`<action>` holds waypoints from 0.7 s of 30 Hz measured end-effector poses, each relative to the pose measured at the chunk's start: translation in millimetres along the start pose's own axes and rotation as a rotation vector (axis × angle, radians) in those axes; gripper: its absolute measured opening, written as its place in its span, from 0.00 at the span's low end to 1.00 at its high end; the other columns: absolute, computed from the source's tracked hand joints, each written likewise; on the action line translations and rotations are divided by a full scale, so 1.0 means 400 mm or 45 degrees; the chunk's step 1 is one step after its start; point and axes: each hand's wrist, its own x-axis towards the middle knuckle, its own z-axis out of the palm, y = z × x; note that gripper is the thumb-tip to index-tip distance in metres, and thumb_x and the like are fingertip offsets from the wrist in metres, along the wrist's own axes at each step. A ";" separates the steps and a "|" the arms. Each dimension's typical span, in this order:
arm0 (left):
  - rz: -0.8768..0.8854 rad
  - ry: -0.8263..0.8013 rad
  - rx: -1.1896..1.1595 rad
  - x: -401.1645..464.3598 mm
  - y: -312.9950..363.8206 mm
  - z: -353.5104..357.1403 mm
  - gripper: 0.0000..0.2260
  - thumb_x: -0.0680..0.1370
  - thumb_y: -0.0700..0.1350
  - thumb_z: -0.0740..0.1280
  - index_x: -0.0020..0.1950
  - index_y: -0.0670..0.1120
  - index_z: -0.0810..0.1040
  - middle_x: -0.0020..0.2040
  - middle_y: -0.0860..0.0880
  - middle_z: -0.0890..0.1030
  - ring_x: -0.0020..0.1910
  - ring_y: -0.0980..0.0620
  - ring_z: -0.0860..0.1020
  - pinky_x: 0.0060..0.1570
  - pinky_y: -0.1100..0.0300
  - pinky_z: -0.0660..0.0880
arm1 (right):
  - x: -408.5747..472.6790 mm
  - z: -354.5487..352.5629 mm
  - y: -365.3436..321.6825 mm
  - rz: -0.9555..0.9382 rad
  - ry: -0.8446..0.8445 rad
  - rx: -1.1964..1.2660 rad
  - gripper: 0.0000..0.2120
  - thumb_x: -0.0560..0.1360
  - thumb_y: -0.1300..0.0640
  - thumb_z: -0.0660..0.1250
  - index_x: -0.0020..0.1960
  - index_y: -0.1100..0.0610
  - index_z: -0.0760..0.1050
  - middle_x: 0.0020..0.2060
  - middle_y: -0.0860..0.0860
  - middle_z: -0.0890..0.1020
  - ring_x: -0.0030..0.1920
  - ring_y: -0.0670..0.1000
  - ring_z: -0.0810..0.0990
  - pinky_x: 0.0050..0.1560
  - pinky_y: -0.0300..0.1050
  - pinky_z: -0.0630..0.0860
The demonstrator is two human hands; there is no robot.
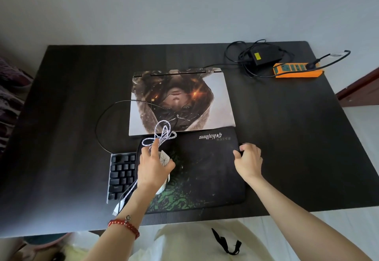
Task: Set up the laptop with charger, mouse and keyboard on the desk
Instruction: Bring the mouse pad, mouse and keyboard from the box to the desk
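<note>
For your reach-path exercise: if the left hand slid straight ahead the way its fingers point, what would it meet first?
Probably the looped white cable at the fingertips of the left hand, then the closed laptop just beyond; depth is uncertain.

Dark surface [297, 137]. Closed laptop [215, 100] at centre, lid art facing up. Mouse pad [205, 174] at 6 o'clock of it, far edge overlapping the lid. Left hand [152, 168] grips white mouse [164, 159] and its bundled cable [164, 135] over the pad. Right hand [249, 161] pinches the pad's 3 o'clock edge. Keyboard [122, 174] partly under the pad, at 9. Charger brick [264, 55] and orange power strip [297, 70] at 1–2 o'clock.
</note>
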 end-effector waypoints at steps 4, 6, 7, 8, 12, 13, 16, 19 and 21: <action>0.089 0.034 -0.071 -0.004 0.026 -0.016 0.36 0.70 0.48 0.69 0.74 0.50 0.55 0.60 0.42 0.66 0.57 0.40 0.70 0.56 0.47 0.72 | -0.018 -0.040 0.001 -0.076 0.099 0.080 0.07 0.79 0.60 0.56 0.55 0.61 0.65 0.39 0.55 0.76 0.41 0.60 0.78 0.39 0.47 0.67; 0.136 0.046 -0.097 0.001 0.061 -0.021 0.36 0.70 0.48 0.69 0.74 0.51 0.55 0.60 0.43 0.66 0.57 0.40 0.71 0.56 0.48 0.72 | -0.006 -0.079 0.007 -0.100 0.218 0.123 0.09 0.79 0.61 0.56 0.58 0.59 0.66 0.37 0.53 0.76 0.37 0.55 0.76 0.38 0.45 0.67; 0.153 0.053 -0.111 0.006 0.079 -0.020 0.36 0.70 0.48 0.69 0.74 0.50 0.56 0.61 0.42 0.66 0.57 0.40 0.71 0.56 0.48 0.72 | 0.005 -0.100 0.012 -0.114 0.262 0.124 0.10 0.78 0.61 0.57 0.60 0.59 0.66 0.37 0.53 0.76 0.36 0.53 0.75 0.38 0.45 0.67; 0.174 0.053 -0.131 0.010 0.104 -0.016 0.35 0.70 0.48 0.69 0.73 0.51 0.56 0.61 0.42 0.66 0.57 0.40 0.71 0.55 0.48 0.72 | 0.019 -0.128 0.024 -0.120 0.295 0.109 0.11 0.78 0.61 0.57 0.60 0.58 0.66 0.37 0.52 0.76 0.36 0.52 0.74 0.39 0.44 0.66; 0.227 0.001 -0.204 0.018 0.212 0.029 0.35 0.70 0.50 0.68 0.73 0.53 0.55 0.62 0.44 0.65 0.55 0.42 0.72 0.53 0.53 0.72 | 0.081 -0.227 0.107 -0.026 0.383 0.052 0.12 0.79 0.61 0.56 0.61 0.57 0.67 0.39 0.54 0.77 0.38 0.53 0.73 0.39 0.46 0.65; 0.238 -0.010 -0.211 0.018 0.238 0.044 0.35 0.70 0.50 0.68 0.73 0.53 0.55 0.62 0.44 0.65 0.55 0.43 0.72 0.53 0.54 0.71 | 0.096 -0.246 0.132 0.008 0.408 0.049 0.12 0.79 0.60 0.56 0.62 0.57 0.67 0.40 0.57 0.79 0.39 0.55 0.75 0.39 0.46 0.66; 0.280 -0.050 -0.237 0.022 0.338 0.113 0.35 0.70 0.50 0.68 0.73 0.53 0.55 0.62 0.44 0.64 0.55 0.43 0.73 0.52 0.55 0.70 | 0.152 -0.306 0.216 0.121 0.470 0.039 0.13 0.79 0.60 0.56 0.63 0.57 0.66 0.45 0.61 0.80 0.45 0.60 0.78 0.41 0.48 0.68; 0.271 -0.088 -0.266 0.027 0.439 0.196 0.35 0.71 0.49 0.68 0.74 0.51 0.55 0.64 0.43 0.64 0.57 0.43 0.72 0.56 0.55 0.69 | 0.215 -0.359 0.306 0.198 0.482 0.041 0.13 0.79 0.60 0.56 0.63 0.57 0.66 0.48 0.62 0.80 0.47 0.62 0.78 0.41 0.48 0.68; 0.237 -0.097 -0.271 0.030 0.503 0.256 0.35 0.71 0.48 0.69 0.74 0.49 0.55 0.63 0.43 0.64 0.58 0.44 0.71 0.57 0.56 0.68 | 0.265 -0.393 0.373 0.218 0.477 0.048 0.14 0.79 0.61 0.56 0.63 0.57 0.66 0.49 0.62 0.80 0.48 0.62 0.78 0.41 0.48 0.67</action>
